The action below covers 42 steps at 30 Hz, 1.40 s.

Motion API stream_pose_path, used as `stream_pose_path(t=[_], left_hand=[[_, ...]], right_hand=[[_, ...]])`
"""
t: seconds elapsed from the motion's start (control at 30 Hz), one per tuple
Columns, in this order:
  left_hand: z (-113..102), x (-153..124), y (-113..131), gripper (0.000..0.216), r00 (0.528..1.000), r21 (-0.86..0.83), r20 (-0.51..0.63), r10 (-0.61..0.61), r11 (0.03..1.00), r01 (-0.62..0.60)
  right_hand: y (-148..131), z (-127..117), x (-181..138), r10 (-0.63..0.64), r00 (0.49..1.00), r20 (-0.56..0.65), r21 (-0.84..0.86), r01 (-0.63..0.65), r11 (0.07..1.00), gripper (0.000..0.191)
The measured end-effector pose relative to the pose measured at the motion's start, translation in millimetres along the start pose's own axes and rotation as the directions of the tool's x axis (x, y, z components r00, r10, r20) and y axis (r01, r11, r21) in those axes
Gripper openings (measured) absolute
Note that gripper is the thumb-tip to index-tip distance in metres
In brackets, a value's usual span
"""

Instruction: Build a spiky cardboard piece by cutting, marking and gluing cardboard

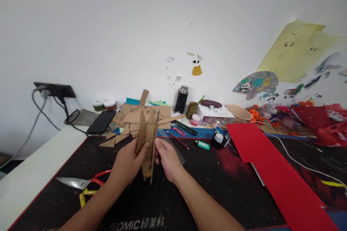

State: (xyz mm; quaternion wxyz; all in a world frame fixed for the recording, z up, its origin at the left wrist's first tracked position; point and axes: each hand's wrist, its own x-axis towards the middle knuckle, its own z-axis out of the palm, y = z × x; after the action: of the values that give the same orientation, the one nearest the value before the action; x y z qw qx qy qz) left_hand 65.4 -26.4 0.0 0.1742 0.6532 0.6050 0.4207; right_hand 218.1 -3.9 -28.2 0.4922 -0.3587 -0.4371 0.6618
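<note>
Between my two hands a folded cardboard piece (149, 133) stands upright above the black desk mat, its panels seen nearly edge-on. My left hand (131, 158) grips its left side, the thumb lying across the inner panel. On the opposite side my right hand (166, 157) presses its fingers against the right panel; some of those fingertips are hidden behind the cardboard. A pair of scissors (81, 183) with red and yellow handles lies beside my left forearm. Behind the held piece is a heap of cardboard scraps (132, 115).
Red paper (265, 162) stretches across the right side. A phone (101, 122) lies at the left, near power cords. Along the back stand a black thermos (181, 100), a pink-labelled jar (195, 120) and a white box (215, 114). A green eraser-like item (202, 145) and red pencil (178, 140) lie mid-mat.
</note>
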Motion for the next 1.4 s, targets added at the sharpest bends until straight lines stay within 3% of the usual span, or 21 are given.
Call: stream_pose_path(t=[0.43, 0.53, 0.7, 1.0, 1.17, 1.27, 1.4], left_hand=[[-1, 1, 4, 0.041, 0.998, -0.039, 0.038, -0.048, 0.998, 0.050], [-2, 1, 5, 0.041, 0.995, -0.115, 0.053, -0.087, 0.989, 0.093], [-4, 3, 4, 0.051, 0.968, -0.323, 0.178, -0.180, 0.918, 0.230], [-10, 9, 0, 0.070, 0.959, -0.399, 0.126, -0.253, 0.873, 0.282], [-8, 8, 1, 0.063, 0.974, -0.341, 0.074, -0.212, 0.913, 0.225], [-7, 7, 1, 0.064, 0.974, -0.354, 0.099, -0.203, 0.908, 0.225], [-12, 9, 5, 0.062, 0.975, -0.386, 0.131, -0.180, 0.897, 0.218]], right_hand=[[-2, 1, -2, -0.010, 1.000, -0.003, -0.019, 0.010, 1.000, 0.070], [-3, 2, -2, 0.010, 1.000, -0.010, -0.018, -0.010, 1.000, 0.072], [-6, 1, -2, 0.051, 0.998, -0.044, -0.028, -0.052, 0.998, 0.074], [-17, -10, 5, 0.012, 0.993, -0.114, 0.042, -0.007, 0.999, 0.076], [-18, -10, 3, -0.112, 0.994, -0.015, -0.195, 0.107, 0.975, 0.069], [-17, -11, 0, -0.240, 0.971, -0.003, -0.434, 0.215, 0.875, 0.053], [-15, -12, -2, -0.268, 0.964, -0.001, -0.629, 0.208, 0.749, 0.041]])
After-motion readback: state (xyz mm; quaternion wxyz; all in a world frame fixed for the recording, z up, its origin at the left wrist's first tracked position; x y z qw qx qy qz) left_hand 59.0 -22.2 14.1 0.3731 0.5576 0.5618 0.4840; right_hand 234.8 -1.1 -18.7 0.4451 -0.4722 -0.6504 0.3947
